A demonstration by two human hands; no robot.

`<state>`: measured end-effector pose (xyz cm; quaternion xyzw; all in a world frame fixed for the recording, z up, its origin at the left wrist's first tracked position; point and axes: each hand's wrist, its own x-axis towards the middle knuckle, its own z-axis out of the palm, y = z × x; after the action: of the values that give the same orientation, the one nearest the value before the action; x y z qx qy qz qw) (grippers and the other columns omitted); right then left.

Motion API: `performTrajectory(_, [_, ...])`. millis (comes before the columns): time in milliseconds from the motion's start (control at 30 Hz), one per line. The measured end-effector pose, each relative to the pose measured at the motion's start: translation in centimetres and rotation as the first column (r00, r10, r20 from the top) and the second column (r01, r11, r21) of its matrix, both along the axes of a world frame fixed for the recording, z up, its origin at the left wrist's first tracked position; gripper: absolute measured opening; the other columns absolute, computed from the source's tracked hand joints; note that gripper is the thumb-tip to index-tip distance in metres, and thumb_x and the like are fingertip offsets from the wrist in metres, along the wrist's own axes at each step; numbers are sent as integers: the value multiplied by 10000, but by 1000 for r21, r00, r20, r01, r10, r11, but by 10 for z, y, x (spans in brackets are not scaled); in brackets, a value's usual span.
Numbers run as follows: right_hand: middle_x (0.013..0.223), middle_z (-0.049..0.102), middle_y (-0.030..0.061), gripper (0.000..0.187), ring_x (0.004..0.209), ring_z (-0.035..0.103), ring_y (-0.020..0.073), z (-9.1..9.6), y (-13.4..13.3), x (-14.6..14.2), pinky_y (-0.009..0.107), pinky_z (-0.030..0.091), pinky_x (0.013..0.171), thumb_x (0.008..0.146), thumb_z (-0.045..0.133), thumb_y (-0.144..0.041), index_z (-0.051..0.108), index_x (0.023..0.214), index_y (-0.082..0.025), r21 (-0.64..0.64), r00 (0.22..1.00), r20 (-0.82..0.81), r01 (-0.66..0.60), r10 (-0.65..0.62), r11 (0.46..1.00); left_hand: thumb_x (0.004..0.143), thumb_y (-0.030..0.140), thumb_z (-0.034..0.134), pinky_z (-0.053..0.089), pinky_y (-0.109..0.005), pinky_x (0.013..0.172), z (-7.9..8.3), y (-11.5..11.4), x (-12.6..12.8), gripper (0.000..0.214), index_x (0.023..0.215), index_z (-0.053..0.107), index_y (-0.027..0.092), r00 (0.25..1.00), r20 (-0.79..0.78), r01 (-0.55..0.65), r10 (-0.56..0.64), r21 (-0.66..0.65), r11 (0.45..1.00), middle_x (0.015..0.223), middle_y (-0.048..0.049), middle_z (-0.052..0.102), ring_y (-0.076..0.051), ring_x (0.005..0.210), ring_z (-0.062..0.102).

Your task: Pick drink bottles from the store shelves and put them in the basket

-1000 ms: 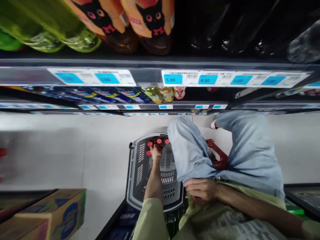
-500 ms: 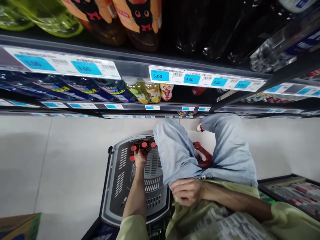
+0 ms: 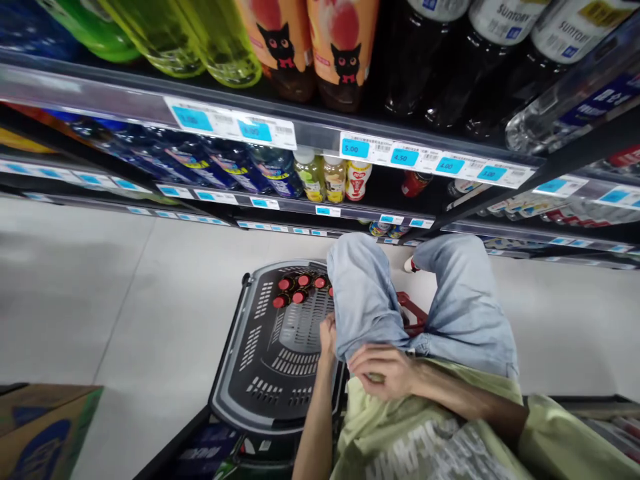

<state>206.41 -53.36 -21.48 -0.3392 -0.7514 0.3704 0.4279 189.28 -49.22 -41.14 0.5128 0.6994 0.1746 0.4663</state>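
Inside the grey shopping basket (image 3: pixel 260 387), several dark bottles with red caps (image 3: pixel 300 297) stand upright by the far wall. My left hand (image 3: pixel 328 333) is at the basket's right side, beside my knee and apart from the visible caps. My leg hides part of its fingers, and no bottle shows in it. My right hand (image 3: pixel 383 370) rests on my lap at the top of my thigh, fingers loosely bent, thumb apart, holding nothing.
Shelves of drinks rise ahead, with a price rail (image 3: pixel 435 162) along the edge. Small yellow-labelled bottles (image 3: pixel 334 179) stand on a lower shelf. A red plastic frame (image 3: pixel 412 313) shows between my legs. A cardboard box (image 3: pixel 45 427) sits at lower left.
My left hand has left the red-capped bottles and moved right and back, to the basket's side by my knee. The bottles stay in the basket. The view has shifted left.
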Motion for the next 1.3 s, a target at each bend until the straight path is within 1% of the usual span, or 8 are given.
performTrajectory(100, [1017,820,12,280,924,807,273,24,34,20,462,701,818,921,646,-166,735,1110,-354,-62,968,-49,244,-247,968,884,145,472,626,-437,842,-5,-25,18,233,841,686,227,997,44,-56,58,-45,997,852,-89,758,-288,890,721])
performTrajectory(233, [1279,735,105,303,1209,709,296,41,126,81,519,589,1070,991,580,-309,686,1274,-276,1,748,181,649,-639,761,871,219,588,602,-445,1003,-10,-43,15,348,1193,698,144,978,191,-75,84,-52,996,1181,-150,768,-284,1093,728])
performTrajectory(367, [1605,466,214,669,1496,446,403,37,231,148,668,406,1200,909,629,-357,474,1539,-194,266,441,581,692,-684,671,829,265,686,491,-530,1183,-16,-57,13,641,1450,605,125,949,312,26,-37,38,999,1440,-224,655,-346,1346,630])
performTrajectory(467, [1691,337,216,763,1535,350,433,27,280,180,685,332,1234,864,681,-313,434,1575,-186,303,324,720,649,-614,698,863,272,646,384,-559,1276,-23,-65,20,717,1547,528,93,956,281,65,-85,82,995,1542,-272,572,-362,1485,520])
performTrajectory(667, [1706,310,177,746,1519,247,482,11,296,193,722,348,1192,814,717,-268,492,1524,-223,333,231,789,618,-570,712,905,309,606,373,-563,1290,-29,-73,26,716,1576,512,78,962,269,26,-42,63,998,1582,-278,546,-354,1518,500])
performTrajectory(800, [1685,312,228,796,1499,317,487,8,302,195,742,329,1195,847,755,-379,424,1549,-204,348,172,736,734,-655,584,852,270,634,396,-529,1287,-30,-71,15,700,1528,581,99,963,265,46,-52,32,998,1551,-243,600,-338,1477,558])
performTrajectory(933, [1598,411,312,978,1445,460,450,3,325,205,634,383,1216,770,862,-443,377,1545,-96,170,184,703,894,-687,414,803,270,681,461,-493,1243,-32,-64,4,681,1466,640,118,965,251,81,-81,9,997,1487,-216,664,-331,1414,623])
performTrajectory(1300, [1357,681,208,631,1329,620,349,5,350,204,495,457,1194,766,857,-318,601,1307,-117,-35,228,575,966,-786,255,856,323,609,603,-463,1039,-12,-71,-10,463,1295,715,222,975,222,26,-25,-1,1000,1375,-148,739,-300,1263,716])
